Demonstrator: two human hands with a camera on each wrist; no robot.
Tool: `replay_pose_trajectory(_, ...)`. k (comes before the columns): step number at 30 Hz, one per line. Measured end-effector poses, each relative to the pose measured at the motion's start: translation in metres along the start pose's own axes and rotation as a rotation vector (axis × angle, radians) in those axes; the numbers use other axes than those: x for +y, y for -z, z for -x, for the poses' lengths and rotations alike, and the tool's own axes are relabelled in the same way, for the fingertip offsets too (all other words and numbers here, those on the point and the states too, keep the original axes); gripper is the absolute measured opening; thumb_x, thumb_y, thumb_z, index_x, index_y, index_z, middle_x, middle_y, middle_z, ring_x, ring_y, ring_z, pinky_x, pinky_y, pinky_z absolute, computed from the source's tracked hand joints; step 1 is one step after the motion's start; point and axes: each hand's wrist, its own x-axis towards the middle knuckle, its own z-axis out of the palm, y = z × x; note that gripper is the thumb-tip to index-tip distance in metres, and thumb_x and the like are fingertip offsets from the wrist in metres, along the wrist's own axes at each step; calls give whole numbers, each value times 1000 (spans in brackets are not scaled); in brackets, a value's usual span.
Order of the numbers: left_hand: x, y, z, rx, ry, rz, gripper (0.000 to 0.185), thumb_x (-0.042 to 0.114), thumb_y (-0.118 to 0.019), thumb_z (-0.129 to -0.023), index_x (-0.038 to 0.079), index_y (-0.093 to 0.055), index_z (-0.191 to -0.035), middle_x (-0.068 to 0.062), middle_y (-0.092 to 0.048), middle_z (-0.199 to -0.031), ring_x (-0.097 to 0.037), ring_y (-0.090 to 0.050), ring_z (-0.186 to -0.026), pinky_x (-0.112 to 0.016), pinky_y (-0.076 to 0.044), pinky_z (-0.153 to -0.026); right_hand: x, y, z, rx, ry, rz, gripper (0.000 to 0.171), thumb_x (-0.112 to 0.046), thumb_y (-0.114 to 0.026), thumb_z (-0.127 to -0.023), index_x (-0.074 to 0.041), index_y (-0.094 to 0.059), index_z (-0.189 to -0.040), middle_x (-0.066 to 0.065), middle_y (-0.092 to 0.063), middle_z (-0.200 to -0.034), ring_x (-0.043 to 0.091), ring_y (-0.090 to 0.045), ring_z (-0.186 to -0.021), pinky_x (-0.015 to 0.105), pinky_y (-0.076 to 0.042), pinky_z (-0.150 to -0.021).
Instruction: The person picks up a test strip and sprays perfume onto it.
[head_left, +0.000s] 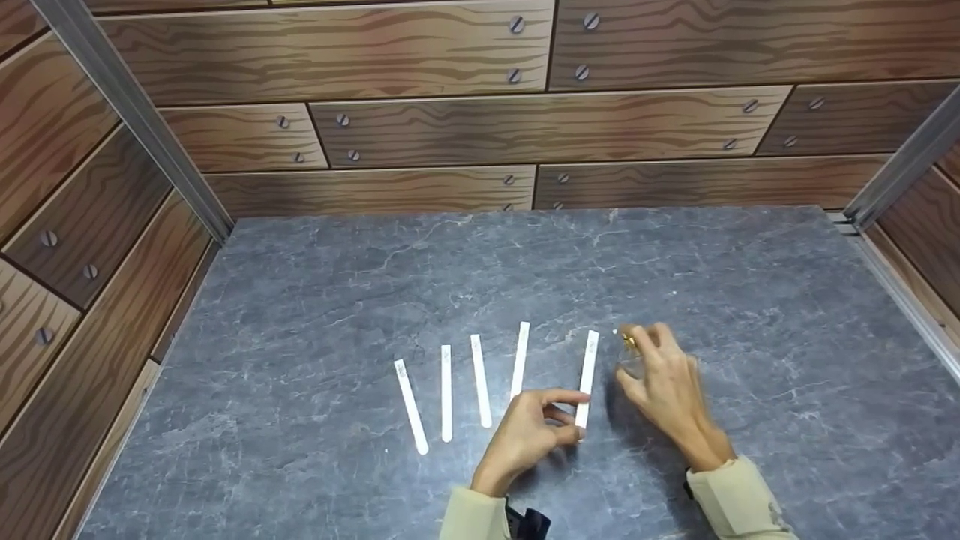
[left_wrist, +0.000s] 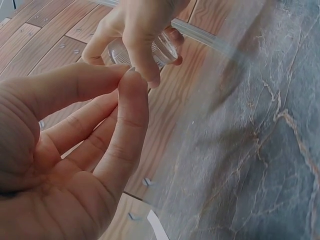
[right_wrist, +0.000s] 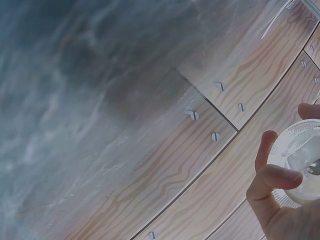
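My left hand (head_left: pixel 529 435) pinches the lower end of a narrow white strip (head_left: pixel 589 364), which has small dark print near its top. In the left wrist view, thumb and index finger meet at their tips and hide most of that strip. Just to the right, my right hand (head_left: pixel 664 382) holds a small clear round container (right_wrist: pixel 292 150) with a ribbed edge, its fingers around the rim. Something gold-coloured (head_left: pixel 628 343) shows at the container in the head view; its kind is unclear.
Several similar white strips (head_left: pixel 446 394) lie spread on the grey marbled table (head_left: pixel 337 300), left of my hands. One strip (head_left: pixel 520 360) is partly hidden by my left hand. Wood-patterned panels (head_left: pixel 420 135) and metal posts (head_left: pixel 139 112) enclose the table.
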Motion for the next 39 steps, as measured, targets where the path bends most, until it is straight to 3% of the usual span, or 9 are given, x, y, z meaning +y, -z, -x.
replay_pose_trajectory(12, 2, -1, -1, 0, -4, 6, 42, -16, -68, -78, -7, -71, -118, -13, -72, -115, -16, -71, -81, -24, -58, -68, -1, 0, 1, -1, 6, 20, 53, 9, -82, -62, -2, -61, -110, 17, -57, -91, 22, -53, -53, 36, -48, -41)
replay_pose_trajectory(20, 2, 0, 0, 9, 0, -26, 41, -14, -72, -78, -4, -72, -118, -6, -73, -113, -8, -68, -79, -21, -56, -65, -3, -1, 2, 35, 6, 4, 54, 7, -82, -63, -2, -62, -112, 17, -59, -90, 31, -62, -60, 44, -52, -45)
replay_pose_trajectory(28, 1, 1, 0, 7, -10, -15, 39, -13, -71, -80, -6, -71, -118, -11, -72, -114, -13, -70, -78, -22, -57, -67, -5, -1, 1, 75, -11, -10, 53, 1, -87, -65, 0, -64, -113, 17, -61, -87, 31, -63, -59, 49, -52, -47)
replay_pose_trajectory(39, 0, 1, -1, 19, -7, -12, 42, -15, -70, -78, -6, -72, -118, -6, -72, -112, -11, -69, -78, -23, -58, -67, -4, -1, 1, 83, 43, 10, 50, 2, -86, -66, 0, -63, -110, 15, -59, -84, 24, -58, -53, 35, -48, -40)
